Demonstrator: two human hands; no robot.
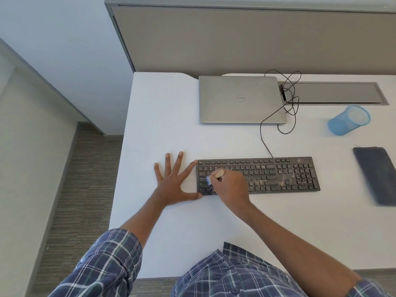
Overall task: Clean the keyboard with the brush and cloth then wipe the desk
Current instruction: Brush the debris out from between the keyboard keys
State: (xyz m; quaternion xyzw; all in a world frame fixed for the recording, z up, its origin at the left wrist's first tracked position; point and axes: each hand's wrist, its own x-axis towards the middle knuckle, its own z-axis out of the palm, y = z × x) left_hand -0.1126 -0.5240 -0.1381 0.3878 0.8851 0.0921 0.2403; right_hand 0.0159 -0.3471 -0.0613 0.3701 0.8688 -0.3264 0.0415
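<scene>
Brush (216, 176) grasped by right hand (230, 189), bristles on keyboard (278, 174) left end. Left hand (171, 183) spread flat, ungripping, on desk (160, 116), fingertips touching keyboard edge.

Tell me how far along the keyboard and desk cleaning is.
Early on. Nothing looks finished: crumbs speckle the right half of the keyboard. In hand: the right hand holds the brush on the left-end keys, and the left hand lies flat beside them. Left: more brushing, the cloth lying untouched at right, and wiping the desk.
</scene>
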